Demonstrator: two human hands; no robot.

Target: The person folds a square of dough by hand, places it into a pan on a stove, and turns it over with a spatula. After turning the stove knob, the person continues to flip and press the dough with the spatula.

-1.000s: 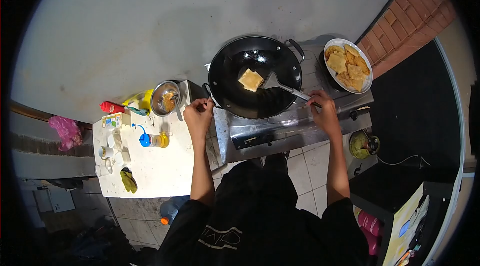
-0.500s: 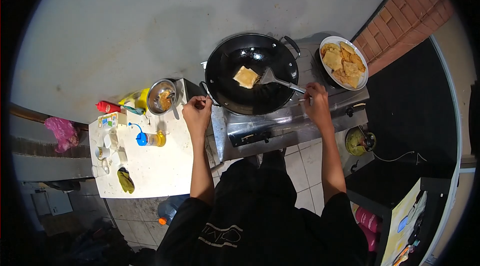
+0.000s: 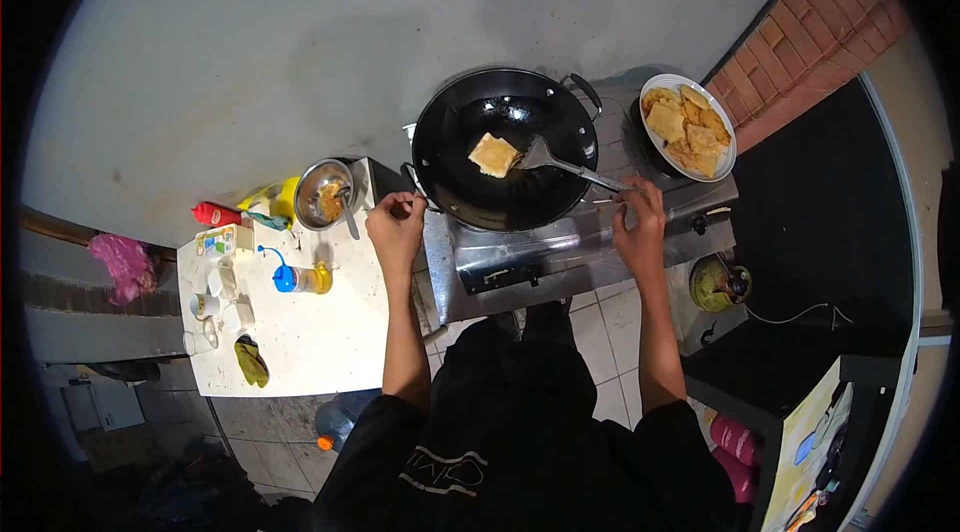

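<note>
A black wok (image 3: 500, 197) sits on the stove with a golden square of folded pastry (image 3: 494, 155) frying inside. My left hand (image 3: 396, 224) pinches at the wok's left handle (image 3: 412, 178). A metal spatula (image 3: 575, 170) leans in the wok, its blade touching or nearly touching the pastry's right edge. At the far end of its handle is my right hand (image 3: 641, 222), fingers curled on the tip in a loose grip and thumb held a little apart below.
Right of the wok stands a white plate (image 3: 655, 139) piled with fried pastries. On the white table (image 3: 330, 342) at left are a steel bowl (image 3: 303, 194) with filling and a spoon, an oil bottle (image 3: 300, 279) and a red bottle (image 3: 213, 214). A green gas cylinder (image 3: 708, 287) stands below right.
My right hand has slid slightly right and down towards the end of the spatula handle, its thumb and fingers farther apart. The pastry and my left hand stay nearly in place.
</note>
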